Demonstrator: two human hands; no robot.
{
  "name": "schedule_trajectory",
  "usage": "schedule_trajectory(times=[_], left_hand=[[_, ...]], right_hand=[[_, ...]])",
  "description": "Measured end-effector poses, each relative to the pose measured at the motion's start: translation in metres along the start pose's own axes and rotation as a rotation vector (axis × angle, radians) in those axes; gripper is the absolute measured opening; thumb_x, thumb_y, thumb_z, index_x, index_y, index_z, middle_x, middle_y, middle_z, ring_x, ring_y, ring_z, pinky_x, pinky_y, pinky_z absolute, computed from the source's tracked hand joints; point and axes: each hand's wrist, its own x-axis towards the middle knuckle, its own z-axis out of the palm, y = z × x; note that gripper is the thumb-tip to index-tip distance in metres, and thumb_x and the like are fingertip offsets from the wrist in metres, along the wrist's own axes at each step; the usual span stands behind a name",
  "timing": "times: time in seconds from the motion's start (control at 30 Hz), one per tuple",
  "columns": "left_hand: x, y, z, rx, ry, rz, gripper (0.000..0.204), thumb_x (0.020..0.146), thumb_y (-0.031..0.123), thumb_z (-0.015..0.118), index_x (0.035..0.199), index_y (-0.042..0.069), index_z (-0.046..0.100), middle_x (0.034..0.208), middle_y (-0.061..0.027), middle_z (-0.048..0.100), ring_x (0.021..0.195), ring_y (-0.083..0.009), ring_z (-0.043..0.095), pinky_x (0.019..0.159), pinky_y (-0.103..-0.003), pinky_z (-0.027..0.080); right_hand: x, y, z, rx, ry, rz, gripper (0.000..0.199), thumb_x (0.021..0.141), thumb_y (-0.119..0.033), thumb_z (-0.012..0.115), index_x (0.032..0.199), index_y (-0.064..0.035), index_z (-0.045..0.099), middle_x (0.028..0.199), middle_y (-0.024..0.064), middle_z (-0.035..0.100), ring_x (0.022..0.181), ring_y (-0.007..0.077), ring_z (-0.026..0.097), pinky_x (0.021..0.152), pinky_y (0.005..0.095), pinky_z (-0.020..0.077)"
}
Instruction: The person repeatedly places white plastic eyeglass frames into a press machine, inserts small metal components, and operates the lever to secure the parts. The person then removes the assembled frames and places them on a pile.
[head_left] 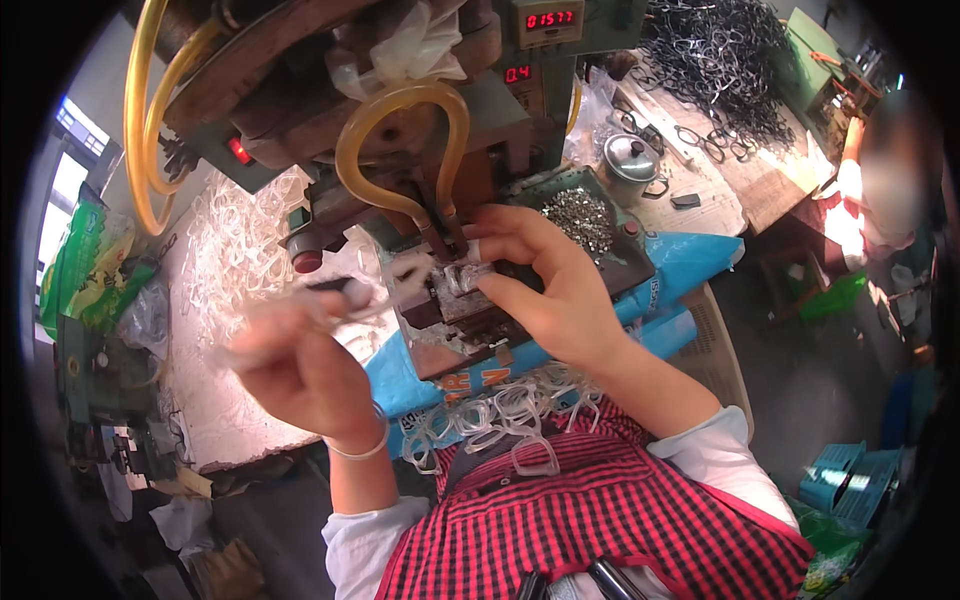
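Note:
My right hand (560, 300) reaches into the press, thumb and fingertips closed around a small clear plastic piece (462, 278) on the metal fixture (480, 318). Just above those fingers, a looped amber hose (352, 150) runs down to the press head (440, 225). Left of the fixture, my left hand (300, 370) is raised and smeared by motion, so what its fingers hold, if anything, is unclear. Several clear eyeglass frames (495, 415) lie at the near edge, against my red checked apron (560, 510).
A heap of clear frames (240, 235) covers the left tabletop. Right of the fixture is a tray of tiny metal parts (580, 220), and beyond it a lidded metal pot (630, 158). Black frames (715, 75) are piled at the back right. Another person (890, 180) sits far right.

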Motion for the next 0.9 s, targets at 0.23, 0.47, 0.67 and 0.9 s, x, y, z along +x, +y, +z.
schedule_trajectory(times=[0.23,0.47,0.67,0.9], left_hand=[[-0.035,-0.002,0.013,0.56,-0.724,0.502,0.025,0.068,-0.004,0.073,0.087,0.006,0.061,0.099,-0.0115,0.071,0.081,-0.0265,0.069,0.06,-0.035,0.056],[-0.041,-0.018,0.018,0.538,-0.778,0.598,0.027,0.066,-0.001,0.07,0.091,0.005,0.06,0.103,-0.0104,0.069,0.087,-0.028,0.07,0.077,-0.04,0.062],[-0.076,-0.004,0.01,0.521,-0.61,0.292,0.031,0.068,-0.005,0.067,0.097,0.004,0.065,0.11,-0.0155,0.068,0.1,-0.0354,0.068,0.085,-0.043,0.057],[-0.071,0.027,-0.067,1.141,-0.036,0.295,0.011,0.084,-0.006,0.066,0.092,0.002,0.064,0.098,-0.0146,0.071,0.084,-0.0281,0.071,0.077,-0.038,0.055]], right_hand=[[0.007,0.083,-0.111,-1.313,0.226,-0.309,0.018,0.074,-0.013,0.073,0.091,-0.0105,0.071,0.113,0.0135,0.064,0.117,0.0366,0.056,0.093,0.0458,0.0493],[0.017,0.088,-0.103,-1.315,0.105,-0.451,0.015,0.075,-0.016,0.071,0.088,-0.0112,0.066,0.12,0.0119,0.061,0.125,0.0348,0.051,0.082,0.0461,0.051],[0.045,0.094,-0.102,-1.415,0.002,-0.473,0.011,0.076,-0.01,0.067,0.085,-0.0068,0.062,0.104,0.0126,0.06,0.105,0.0346,0.057,0.076,0.0458,0.0502],[0.014,0.078,-0.111,-1.448,0.205,-0.32,0.016,0.078,-0.014,0.073,0.089,-0.0057,0.067,0.115,0.0151,0.063,0.114,0.0369,0.056,0.092,0.045,0.0483]])
